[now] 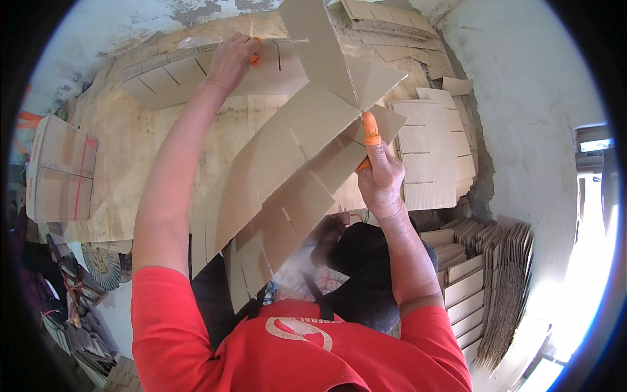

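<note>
1. Where the table (124,183) ends, pale, flaking walls (522,98) rise beyond its far and right sides; a bright opening (591,255) stands well to its right.
2. Tan and stained, the table itself bears slotted cardboard.
3. Tilted over the table's near edge, the divider (294,140) has several strips crossed; I judge it partly joined.
4. A sheaf (509,287) of cardboard stands off the table's near right corner, a box (59,170) at its left end.
5. The stack (428,153) at the table's right end and the row (163,81) along its far side look unjoined, so probably work left.
6. The right hand (382,173) pinches the divider; the left hand (230,65) bends over the row's top edge, whether gripping I cannot tell.
7. Orange finger covers (370,127) show on both.
</note>
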`<state>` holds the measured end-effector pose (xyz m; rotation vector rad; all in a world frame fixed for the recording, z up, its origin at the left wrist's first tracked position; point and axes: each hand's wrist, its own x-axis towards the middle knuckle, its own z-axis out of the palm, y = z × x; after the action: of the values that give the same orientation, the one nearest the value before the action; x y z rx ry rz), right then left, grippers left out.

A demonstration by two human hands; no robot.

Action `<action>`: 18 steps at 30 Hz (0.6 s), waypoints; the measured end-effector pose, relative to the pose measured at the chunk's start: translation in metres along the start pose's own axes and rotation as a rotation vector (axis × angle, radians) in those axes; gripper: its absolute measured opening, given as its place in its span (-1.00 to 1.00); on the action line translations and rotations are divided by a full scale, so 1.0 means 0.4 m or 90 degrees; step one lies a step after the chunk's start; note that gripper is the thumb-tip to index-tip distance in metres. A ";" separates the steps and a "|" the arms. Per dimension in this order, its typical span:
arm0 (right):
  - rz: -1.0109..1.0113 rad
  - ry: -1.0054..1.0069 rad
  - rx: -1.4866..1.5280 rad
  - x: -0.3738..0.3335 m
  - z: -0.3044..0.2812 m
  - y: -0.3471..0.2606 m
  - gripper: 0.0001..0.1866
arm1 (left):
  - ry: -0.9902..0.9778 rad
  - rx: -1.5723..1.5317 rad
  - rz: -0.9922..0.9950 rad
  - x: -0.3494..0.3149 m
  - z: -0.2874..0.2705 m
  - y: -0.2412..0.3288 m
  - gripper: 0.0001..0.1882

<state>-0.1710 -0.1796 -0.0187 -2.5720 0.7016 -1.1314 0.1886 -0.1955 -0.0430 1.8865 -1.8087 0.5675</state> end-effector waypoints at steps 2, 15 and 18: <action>-0.001 0.000 0.003 -0.001 -0.006 -0.003 -0.05 | -0.033 -0.007 -0.042 0.000 0.001 0.008 -0.82; 0.052 -0.116 0.008 -0.019 -0.011 0.003 -0.10 | 0.000 -0.078 0.063 0.038 -0.052 0.077 -0.85; 0.089 -0.159 -0.025 -0.021 -0.024 -0.009 -0.11 | 0.016 -0.116 0.088 0.049 -0.079 0.116 -0.87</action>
<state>-0.1819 -0.1725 -0.0160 -2.5881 0.8327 -0.7447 0.1437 -0.1938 -0.0037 1.6372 -1.9154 0.4534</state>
